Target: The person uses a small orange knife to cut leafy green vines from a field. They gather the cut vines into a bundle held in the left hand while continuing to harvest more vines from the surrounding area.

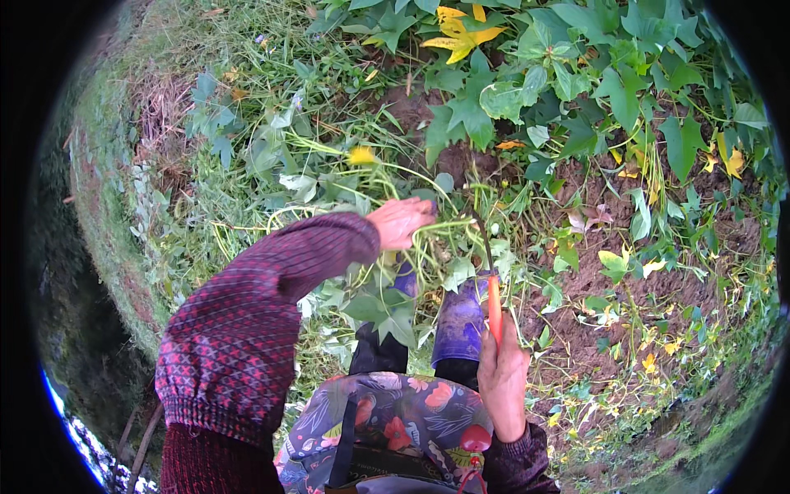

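Note:
My left hand is closed around a bunch of green leafy vines, with long stems and lobed leaves hanging below it. Some cut stem ends stick out to the right of the fingers. In my right hand is a sickle, gripped by its orange handle. Its thin dark blade points away from me, just right of the bunched stems. Whether the blade touches a stem I cannot tell. Rooted lobed-leaf plants grow ahead on the right.
My muddy purple rubber boots stand below the vines, partly covered by them. A floral apron covers my lap. Brown soil strewn with cut stems and yellow leaves lies to the right. Grass and weeds spread leftward.

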Action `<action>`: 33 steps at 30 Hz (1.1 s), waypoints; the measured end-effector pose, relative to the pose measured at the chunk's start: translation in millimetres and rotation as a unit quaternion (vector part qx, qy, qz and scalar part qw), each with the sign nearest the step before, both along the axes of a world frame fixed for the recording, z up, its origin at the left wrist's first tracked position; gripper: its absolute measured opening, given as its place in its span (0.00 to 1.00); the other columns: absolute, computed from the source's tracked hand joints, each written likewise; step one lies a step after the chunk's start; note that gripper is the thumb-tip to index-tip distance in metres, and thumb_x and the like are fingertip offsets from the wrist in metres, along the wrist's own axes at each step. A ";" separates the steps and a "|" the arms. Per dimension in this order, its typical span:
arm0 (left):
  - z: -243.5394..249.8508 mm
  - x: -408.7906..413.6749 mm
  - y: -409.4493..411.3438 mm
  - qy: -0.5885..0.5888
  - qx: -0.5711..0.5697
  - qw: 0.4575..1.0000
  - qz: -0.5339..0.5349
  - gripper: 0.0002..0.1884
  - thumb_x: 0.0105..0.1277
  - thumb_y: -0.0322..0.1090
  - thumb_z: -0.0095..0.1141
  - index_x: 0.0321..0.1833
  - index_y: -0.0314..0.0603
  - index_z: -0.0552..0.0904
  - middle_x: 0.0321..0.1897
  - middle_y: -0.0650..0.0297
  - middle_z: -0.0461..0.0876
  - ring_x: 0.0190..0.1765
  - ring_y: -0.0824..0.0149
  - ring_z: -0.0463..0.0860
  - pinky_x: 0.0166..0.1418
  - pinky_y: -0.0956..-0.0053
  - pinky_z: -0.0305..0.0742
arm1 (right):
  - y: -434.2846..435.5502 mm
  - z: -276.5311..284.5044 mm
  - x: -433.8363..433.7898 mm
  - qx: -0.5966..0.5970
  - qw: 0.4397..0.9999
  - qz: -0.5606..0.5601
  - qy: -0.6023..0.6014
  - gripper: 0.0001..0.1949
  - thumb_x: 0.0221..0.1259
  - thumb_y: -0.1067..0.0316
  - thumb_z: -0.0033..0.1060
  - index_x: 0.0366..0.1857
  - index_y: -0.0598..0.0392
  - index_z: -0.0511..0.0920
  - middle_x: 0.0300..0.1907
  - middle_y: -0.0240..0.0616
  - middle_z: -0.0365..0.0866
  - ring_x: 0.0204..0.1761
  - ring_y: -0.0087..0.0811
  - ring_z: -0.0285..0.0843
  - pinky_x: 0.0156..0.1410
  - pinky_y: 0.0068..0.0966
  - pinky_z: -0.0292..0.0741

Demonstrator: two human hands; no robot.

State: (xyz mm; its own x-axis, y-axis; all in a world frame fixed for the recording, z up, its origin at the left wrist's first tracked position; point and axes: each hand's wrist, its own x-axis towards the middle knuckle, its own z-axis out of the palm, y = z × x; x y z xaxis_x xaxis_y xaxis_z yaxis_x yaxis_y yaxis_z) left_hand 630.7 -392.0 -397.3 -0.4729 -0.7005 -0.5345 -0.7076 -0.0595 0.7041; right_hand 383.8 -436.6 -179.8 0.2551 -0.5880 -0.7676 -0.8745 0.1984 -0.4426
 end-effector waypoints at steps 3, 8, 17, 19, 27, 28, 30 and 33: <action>53.5 11.8 41.0 0.025 0.014 0.997 0.069 0.21 0.56 0.41 0.61 0.50 0.35 0.80 0.43 0.54 0.74 0.49 0.54 0.76 0.48 0.60 0.79 | 12.6 32.9 -5.7 0.048 0.998 -0.021 -0.020 0.18 0.67 0.72 0.54 0.59 0.64 0.67 0.19 0.57 0.74 0.23 0.58 0.78 0.26 0.44 0.72; 119.0 39.2 119.1 0.071 0.016 0.984 0.161 0.18 0.56 0.36 0.60 0.47 0.34 0.78 0.37 0.54 0.77 0.44 0.56 0.76 0.48 0.62 0.79 | 50.0 91.9 -14.4 0.084 0.996 0.040 0.012 0.17 0.66 0.69 0.55 0.56 0.61 0.69 0.21 0.52 0.76 0.21 0.50 0.77 0.24 0.40 0.71; 256.3 122.1 303.5 -0.095 0.436 0.885 0.131 0.32 0.56 0.31 0.64 0.65 0.35 0.72 0.67 0.42 0.70 0.63 0.50 0.78 0.65 0.63 0.77 | -6.0 -4.1 26.9 -0.069 0.992 -0.106 -0.026 0.08 0.72 0.67 0.47 0.41 0.61 0.71 0.18 0.35 0.68 0.18 0.26 0.68 0.24 0.30 0.66; 300.6 126.8 340.7 -0.097 0.387 0.907 0.134 0.38 0.51 0.32 0.66 0.68 0.37 0.69 0.67 0.42 0.68 0.60 0.49 0.80 0.64 0.63 0.78 | -24.0 -113.8 54.2 -0.131 0.977 -0.138 -0.097 0.06 0.74 0.66 0.45 0.39 0.55 0.69 0.17 0.27 0.67 0.14 0.17 0.61 0.17 0.18 0.60; 458.4 140.2 520.8 -0.155 0.593 0.789 -0.034 0.21 0.45 0.44 0.66 0.41 0.41 0.85 0.40 0.48 0.86 0.46 0.43 0.84 0.49 0.54 0.80 | 89.3 -152.9 154.5 -0.044 0.982 -0.103 -0.153 0.08 0.70 0.69 0.49 0.38 0.63 0.74 0.22 0.49 0.79 0.19 0.48 0.78 0.25 0.39 0.76; 463.8 141.2 523.9 -0.150 0.608 0.778 -0.047 0.21 0.45 0.44 0.66 0.41 0.41 0.85 0.40 0.48 0.86 0.46 0.44 0.85 0.49 0.54 0.80 | 112.2 -146.2 126.2 -0.051 0.988 -0.042 -0.139 0.09 0.69 0.68 0.50 0.40 0.64 0.73 0.23 0.53 0.80 0.22 0.54 0.78 0.29 0.43 0.77; 464.3 140.8 529.0 -0.141 0.621 0.768 -0.062 0.20 0.45 0.44 0.66 0.40 0.41 0.85 0.40 0.48 0.86 0.46 0.44 0.85 0.48 0.54 0.80 | 134.4 -122.8 72.9 0.006 0.995 0.055 -0.079 0.12 0.67 0.65 0.51 0.45 0.64 0.72 0.23 0.57 0.80 0.26 0.60 0.79 0.33 0.48 0.79; 429.4 136.6 520.5 -0.130 0.617 0.772 -0.084 0.20 0.44 0.44 0.66 0.40 0.42 0.85 0.40 0.49 0.86 0.45 0.44 0.85 0.48 0.53 0.80 | 129.0 -92.3 28.6 0.054 0.981 0.188 0.000 0.13 0.68 0.64 0.50 0.48 0.62 0.71 0.24 0.55 0.81 0.27 0.54 0.83 0.31 0.48 0.80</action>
